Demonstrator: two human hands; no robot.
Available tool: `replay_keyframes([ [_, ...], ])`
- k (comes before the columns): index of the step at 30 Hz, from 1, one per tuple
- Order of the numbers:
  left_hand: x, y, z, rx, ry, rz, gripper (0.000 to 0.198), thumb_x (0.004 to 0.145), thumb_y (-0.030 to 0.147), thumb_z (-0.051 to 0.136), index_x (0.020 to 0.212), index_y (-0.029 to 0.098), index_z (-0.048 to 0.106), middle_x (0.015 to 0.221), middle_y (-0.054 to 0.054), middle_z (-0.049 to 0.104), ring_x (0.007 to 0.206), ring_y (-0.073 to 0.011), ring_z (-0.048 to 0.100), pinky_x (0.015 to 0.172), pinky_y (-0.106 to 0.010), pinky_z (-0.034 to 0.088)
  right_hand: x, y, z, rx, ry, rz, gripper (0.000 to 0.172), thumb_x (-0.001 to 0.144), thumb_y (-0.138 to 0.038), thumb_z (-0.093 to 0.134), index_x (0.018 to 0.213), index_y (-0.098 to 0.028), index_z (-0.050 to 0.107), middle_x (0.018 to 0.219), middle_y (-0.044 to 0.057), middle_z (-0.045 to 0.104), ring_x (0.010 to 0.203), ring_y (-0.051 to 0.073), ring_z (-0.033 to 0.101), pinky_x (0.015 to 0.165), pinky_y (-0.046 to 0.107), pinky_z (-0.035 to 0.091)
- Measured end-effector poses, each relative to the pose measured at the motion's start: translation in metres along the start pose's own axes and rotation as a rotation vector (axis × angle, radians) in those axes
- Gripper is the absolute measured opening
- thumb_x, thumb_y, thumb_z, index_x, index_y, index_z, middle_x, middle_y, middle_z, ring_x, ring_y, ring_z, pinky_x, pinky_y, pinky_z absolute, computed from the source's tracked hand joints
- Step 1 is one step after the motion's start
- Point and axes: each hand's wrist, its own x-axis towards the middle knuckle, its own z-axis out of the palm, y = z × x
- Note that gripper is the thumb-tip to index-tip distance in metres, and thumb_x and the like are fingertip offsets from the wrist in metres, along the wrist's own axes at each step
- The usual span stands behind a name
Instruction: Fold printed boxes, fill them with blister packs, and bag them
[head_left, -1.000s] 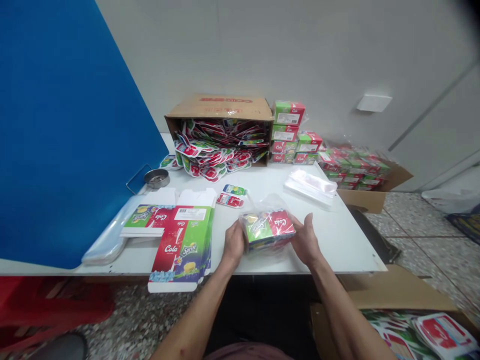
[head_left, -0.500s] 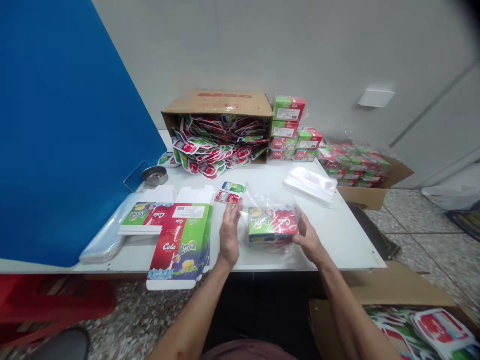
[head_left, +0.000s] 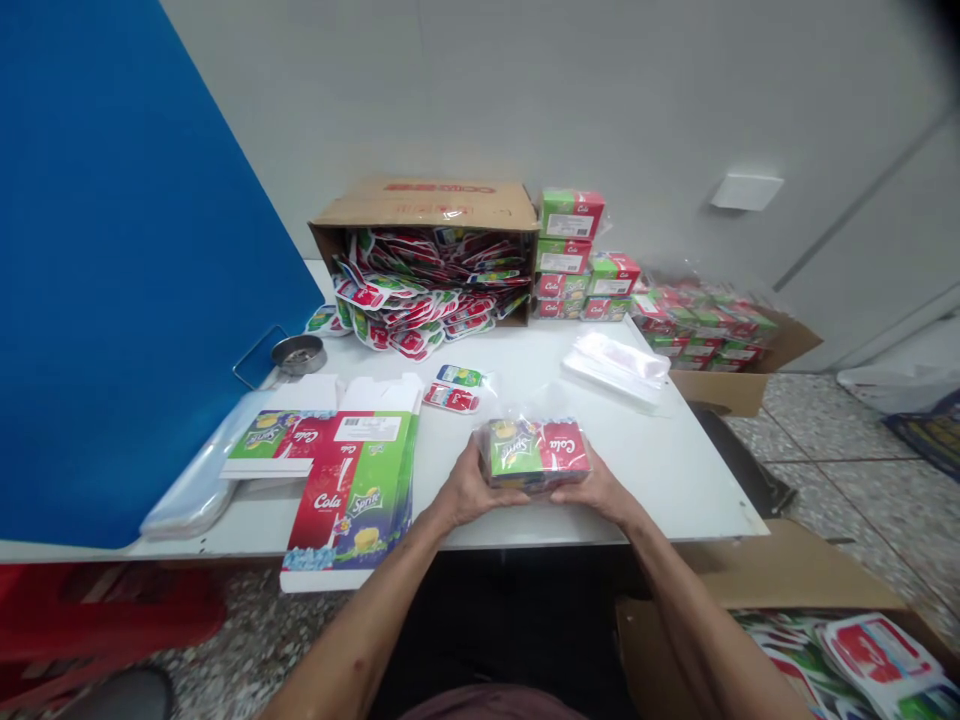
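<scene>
A small printed carton [head_left: 534, 452] with Sprite and Cola panels, wrapped in a clear plastic bag, is held between my two hands near the table's front edge. My left hand [head_left: 474, 485] grips its left end, thumb along the near side. At the right end, my right hand [head_left: 596, 485] grips it the same way. Just beyond the carton lie two can-shaped cards, one green and blue [head_left: 460, 376] and one red [head_left: 451, 398]. The bag's loose film [head_left: 517, 408] shows above the carton's far side.
Left on the white table [head_left: 705, 480] are flat unfolded cartons [head_left: 352, 490], plastic sleeves [head_left: 199, 480] and a metal dish [head_left: 298, 354]. Behind stand a cardboard box [head_left: 427, 205] of cards and stacked wrapped cartons [head_left: 570, 215]. Clear bags [head_left: 616, 368] lie right; a card-filled box [head_left: 870, 650] sits below.
My left hand has come from beside the bag onto the carton's left end. The plastic now sits closer around the carton, and both hands grip it.
</scene>
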Motion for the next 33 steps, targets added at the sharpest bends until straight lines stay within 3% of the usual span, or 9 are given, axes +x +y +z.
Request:
replay_keyframes([
  [3, -0.007, 0.011, -0.009, -0.126, -0.057, -0.058, 0.115, 0.057, 0.051, 0.093, 0.153, 0.019, 0.038, 0.153, -0.018, 0.047, 0.142, -0.0397, 0.044, 0.12, -0.051, 0.033, -0.003, -0.012, -0.012, 0.112, -0.001, 0.049, 0.09, 0.063, -0.069, 0.083, 0.138, -0.027, 0.055, 0.143, 0.01, 0.06, 0.133, 0.034, 0.054, 0.108, 0.049, 0.045],
  [6, -0.004, 0.029, -0.016, -0.231, 0.004, -0.064, 0.092, 0.076, 0.069, 0.073, 0.148, 0.018, 0.05, 0.152, -0.016, 0.051, 0.143, -0.0383, 0.043, 0.12, -0.049, 0.034, 0.005, -0.026, -0.025, 0.168, 0.054, 0.097, 0.088, 0.076, -0.095, 0.037, 0.122, -0.026, 0.069, 0.137, 0.009, 0.065, 0.132, 0.034, 0.055, 0.107, 0.049, 0.044],
  [10, 0.026, 0.06, -0.011, -0.115, 0.224, -0.143, 0.059, 0.077, 0.052, 0.08, 0.124, 0.017, 0.071, 0.132, -0.013, 0.068, 0.129, -0.0347, 0.057, 0.113, -0.048, 0.041, 0.039, -0.045, -0.025, 0.121, 0.185, 0.214, 0.058, 0.083, -0.074, 0.062, 0.103, -0.021, 0.076, 0.109, 0.009, 0.076, 0.109, 0.031, 0.067, 0.103, 0.049, 0.045],
  [14, 0.051, 0.074, -0.004, -0.105, 0.38, -0.065, 0.037, 0.078, 0.046, 0.08, 0.099, 0.016, 0.079, 0.1, -0.008, 0.078, 0.104, -0.0279, 0.07, 0.105, -0.047, 0.048, 0.06, -0.057, -0.015, 0.216, 0.385, 0.033, 0.029, 0.072, -0.045, 0.087, 0.085, -0.022, 0.075, 0.086, 0.003, 0.076, 0.088, 0.024, 0.069, 0.099, 0.046, 0.049],
  [20, 0.02, 0.054, -0.011, -0.249, 0.426, 0.075, 0.032, 0.082, 0.043, 0.078, 0.099, 0.016, 0.08, 0.105, -0.011, 0.079, 0.109, -0.0289, 0.07, 0.108, -0.049, 0.048, 0.028, -0.05, -0.019, 0.284, 0.452, -0.232, 0.014, 0.079, -0.039, 0.081, 0.084, -0.028, 0.075, 0.103, 0.003, 0.078, 0.108, 0.027, 0.068, 0.106, 0.053, 0.045],
  [25, 0.007, 0.064, -0.016, -0.372, 0.373, 0.137, 0.04, 0.086, 0.051, 0.072, 0.111, 0.021, 0.076, 0.125, -0.01, 0.073, 0.124, -0.0316, 0.064, 0.113, -0.052, 0.043, 0.005, -0.067, -0.025, 0.282, 0.355, -0.252, 0.037, 0.088, -0.063, 0.063, 0.111, -0.036, 0.073, 0.119, 0.003, 0.074, 0.129, 0.031, 0.058, 0.111, 0.057, 0.041],
  [29, 0.014, 0.068, -0.011, -0.478, 0.42, 0.078, 0.069, 0.093, 0.075, 0.04, 0.137, 0.025, 0.06, 0.142, -0.012, 0.062, 0.135, -0.0293, 0.056, 0.117, -0.052, 0.037, 0.007, -0.067, -0.024, 0.308, 0.373, -0.19, 0.068, 0.09, -0.082, 0.031, 0.125, -0.035, 0.066, 0.126, 0.005, 0.071, 0.135, 0.029, 0.054, 0.113, 0.054, 0.041],
  [31, 0.012, 0.056, -0.003, -0.468, 0.433, 0.05, 0.082, 0.09, 0.082, 0.03, 0.145, 0.025, 0.052, 0.147, -0.014, 0.057, 0.139, -0.0298, 0.051, 0.118, -0.052, 0.034, 0.009, -0.056, -0.017, 0.288, 0.352, -0.168, 0.079, 0.084, -0.087, 0.036, 0.137, -0.033, 0.058, 0.133, 0.007, 0.067, 0.136, 0.03, 0.053, 0.114, 0.053, 0.04],
  [33, 0.007, 0.041, 0.006, -0.449, 0.303, 0.103, 0.095, 0.082, 0.086, 0.044, 0.154, 0.024, 0.04, 0.15, -0.015, 0.053, 0.142, -0.0329, 0.046, 0.119, -0.05, 0.033, 0.007, -0.044, -0.008, 0.281, 0.267, -0.194, 0.096, 0.072, -0.089, 0.055, 0.15, -0.034, 0.042, 0.143, 0.008, 0.06, 0.138, 0.032, 0.05, 0.115, 0.052, 0.039],
])
